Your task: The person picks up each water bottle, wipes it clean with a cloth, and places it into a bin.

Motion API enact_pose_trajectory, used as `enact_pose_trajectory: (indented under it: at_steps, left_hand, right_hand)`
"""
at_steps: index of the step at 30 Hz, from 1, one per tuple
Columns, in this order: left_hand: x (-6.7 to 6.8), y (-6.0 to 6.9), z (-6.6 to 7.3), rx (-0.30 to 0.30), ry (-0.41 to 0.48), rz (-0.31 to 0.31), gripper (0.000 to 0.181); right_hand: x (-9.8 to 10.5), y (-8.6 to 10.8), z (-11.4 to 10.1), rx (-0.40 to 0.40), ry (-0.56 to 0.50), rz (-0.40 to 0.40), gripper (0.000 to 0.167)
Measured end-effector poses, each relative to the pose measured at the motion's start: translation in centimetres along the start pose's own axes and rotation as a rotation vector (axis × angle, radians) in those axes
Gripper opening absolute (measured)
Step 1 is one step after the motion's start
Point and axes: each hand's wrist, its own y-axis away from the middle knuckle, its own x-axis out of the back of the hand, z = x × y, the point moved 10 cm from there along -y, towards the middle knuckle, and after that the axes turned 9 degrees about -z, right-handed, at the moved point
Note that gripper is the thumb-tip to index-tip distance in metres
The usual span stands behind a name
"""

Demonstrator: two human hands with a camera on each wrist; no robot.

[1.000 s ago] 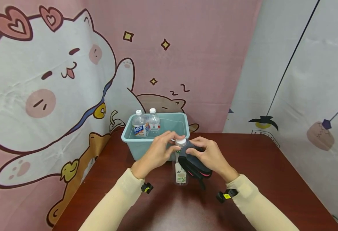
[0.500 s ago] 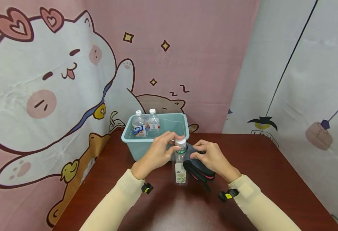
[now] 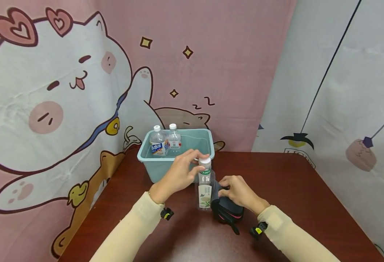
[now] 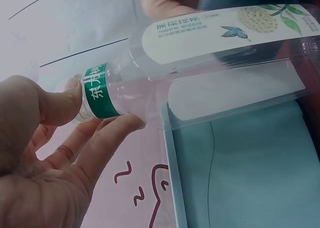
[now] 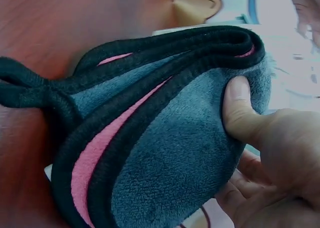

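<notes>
A clear plastic bottle (image 3: 205, 196) with a white cap, a green neck band and a pale label stands upright on the table. My left hand (image 3: 180, 171) pinches it at the cap and neck, thumb on one side and fingers on the other, as the left wrist view of the bottle (image 4: 200, 37) confirms. Against the bottle's right side lies a folded grey cloth (image 3: 229, 209) with black edging, a pink inner face and a hanging loop. My right hand (image 3: 241, 191) pinches this cloth (image 5: 170, 153), its thumb pressed on the outer face.
Behind the bottle stands a light blue plastic tub (image 3: 152, 169). Inside it are two clear bottles with white caps, one with a blue label (image 3: 159, 147) and one with a red-and-white label (image 3: 174, 143). A printed cloth backdrop (image 3: 237, 72) rises behind the reddish-brown table (image 3: 270, 174).
My right hand and the cloth have moved down along the bottle from near its neck to its lower side, uncovering the neck band and label. The left hand stays at the cap.
</notes>
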Motion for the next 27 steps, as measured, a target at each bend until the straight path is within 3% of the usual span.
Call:
enact_pose_trajectory:
  at_steps: [3,9,13,23,27]
  left_hand:
    - [0.1,0.0,0.0,0.006,0.0,0.003,0.033]
    - [0.1,0.1,0.0,0.002,0.007,0.002,0.034]
    - [0.2,0.1,-0.1,0.005,0.01,0.007,0.034]
    - [-0.3,0.0,-0.3,0.015,0.028,-0.016,0.035]
    - [-0.1,-0.1,-0.3,0.014,0.03,-0.012,0.035]
  right_hand:
    - [-1.1,0.0,0.2,0.019,0.045,-0.024,0.014]
    - [-3.0,0.0,0.3,0.045,0.087,-0.095,0.018]
    - [-3.6,0.0,0.6,0.039,0.092,-0.093,0.018]
    - [-2.3,0.5,1.3,0.007,0.005,-0.021,0.016]
    - [-0.9,0.2,0.9,-0.01,-0.023,0.026,0.025]
